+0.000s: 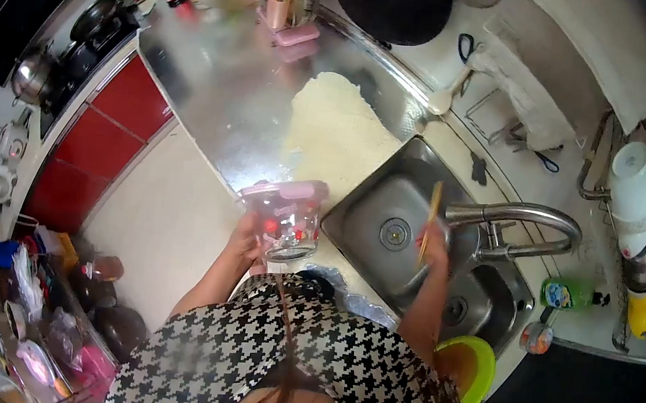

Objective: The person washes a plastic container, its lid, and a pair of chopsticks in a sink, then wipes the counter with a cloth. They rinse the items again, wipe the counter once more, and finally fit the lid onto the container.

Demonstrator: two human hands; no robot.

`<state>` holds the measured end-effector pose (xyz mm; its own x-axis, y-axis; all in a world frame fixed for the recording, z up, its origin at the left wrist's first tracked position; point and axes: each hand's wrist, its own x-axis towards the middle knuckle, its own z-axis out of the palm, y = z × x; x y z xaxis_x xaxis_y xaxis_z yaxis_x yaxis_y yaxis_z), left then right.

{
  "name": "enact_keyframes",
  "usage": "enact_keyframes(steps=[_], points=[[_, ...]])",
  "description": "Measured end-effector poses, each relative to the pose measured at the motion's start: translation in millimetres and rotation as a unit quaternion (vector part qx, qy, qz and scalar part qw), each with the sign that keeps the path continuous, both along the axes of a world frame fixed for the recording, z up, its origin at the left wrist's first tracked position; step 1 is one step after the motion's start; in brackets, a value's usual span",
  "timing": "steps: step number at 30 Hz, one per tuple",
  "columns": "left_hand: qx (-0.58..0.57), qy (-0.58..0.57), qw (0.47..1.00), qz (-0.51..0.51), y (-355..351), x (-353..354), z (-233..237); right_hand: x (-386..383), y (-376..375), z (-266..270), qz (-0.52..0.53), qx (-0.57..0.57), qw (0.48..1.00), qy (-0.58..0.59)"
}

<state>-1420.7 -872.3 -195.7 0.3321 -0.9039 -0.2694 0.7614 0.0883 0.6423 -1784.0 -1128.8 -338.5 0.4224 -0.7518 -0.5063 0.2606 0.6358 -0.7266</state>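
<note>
My left hand (pixel 246 239) is wrapped round a clear food container (pixel 287 225) with red and white prints on its side. A pink lid (pixel 292 190) sits on top of it. My right hand (pixel 435 246) is closed on wooden chopsticks (pixel 435 198), held upright above the sink (pixel 369 222). The steel faucet (pixel 517 216) arches just right of that hand. Whether the container holds anything cannot be made out.
A steel counter (pixel 222 99) with a pale patch (pixel 337 122) lies ahead. A black wok (pixel 390 2) stands at the back. Green dish soap (pixel 564 294) and a yellow-green basin (pixel 480 369) are on the right. A cluttered shelf (pixel 38 319) fills the lower left.
</note>
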Motion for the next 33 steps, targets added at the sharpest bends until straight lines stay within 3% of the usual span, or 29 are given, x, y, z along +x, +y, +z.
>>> enact_keyframes(steps=[1,2,3,5,6,7,8,9,11,15,17,21,23,24,26,30,32,33], points=[[0.002,0.001,1.0,0.009,4.2,0.4,-4.6,-7.6,-4.8,-41.4,0.093,-0.089,0.971,0.201],[0.019,0.014,1.0,-0.008,7.7,1.4,-7.1,-7.4,-6.6,-57.6,0.18,-0.178,0.886,0.389],[0.031,0.024,0.999,-0.025,5.5,5.7,-6.5,3.8,-7.5,-44.0,0.184,-0.187,0.884,0.386],[-0.023,0.039,0.999,-0.016,6.6,5.1,-1.7,20.7,6.1,-13.1,0.103,-0.113,0.979,0.137],[-0.017,0.056,0.998,-0.009,10.4,5.8,-6.2,17.8,6.7,-23.1,0.108,-0.111,0.978,0.137],[-0.014,0.071,0.997,-0.003,10.5,8.0,-9.0,11.1,-5.1,-48.5,0.21,-0.212,0.914,0.275],[-0.033,0.077,0.996,-0.015,9.2,9.2,-9.5,11.2,-17.7,-60.0,0.302,-0.308,0.809,0.401],[-0.039,0.075,0.996,-0.01,6.7,10.9,-4.4,20.3,-21.4,-48.9,0.303,-0.315,0.806,0.399],[-0.032,0.065,0.997,-0.021,10.5,9.9,5.3,34.5,-12.4,-25.3,0.217,-0.18,0.908,0.31],[-0.028,0.059,0.998,-0.009,15.1,14.3,-8.0,53.3,-25.2,-19.6,0.183,-0.271,0.886,0.329],[-0.04,0.061,0.997,-0.009,20.0,14.0,-9.4,71.7,-18.8,-3.7,0.091,-0.317,0.898,0.292],[-0.073,0.054,0.996,-0.01,14.9,4.7,29.4,106.9,-14.8,69.8,0.05,-0.289,0.925,0.242],[-0.066,0.057,0.996,-0.026,15.1,6.9,29.0,120.3,-16.0,97.8,0.125,-0.32,0.879,0.329],[-0.062,0.059,0.996,-0.038,15.0,7.9,28.7,127.9,-18.8,100.7,0.123,-0.318,0.881,0.328],[-0.071,0.057,0.995,-0.031,15.3,12.2,21.1,146.4,-24.7,104.9,0.092,-0.462,0.807,0.357],[-0.102,0.011,0.995,0.017,23.9,3.0,20.4,167.5,-42.6,134.3,0.114,-0.472,0.774,0.408],[-0.103,-0.002,0.995,0.016,29.8,-1.9,13.1,171.1,-56.7,139.0,0.116,-0.576,0.681,0.437],[-0.108,-0.01,0.994,0.024,26.3,-2.5,10.0,175.0,-67.0,149.7,0.122,-0.573,0.672,0.453]])
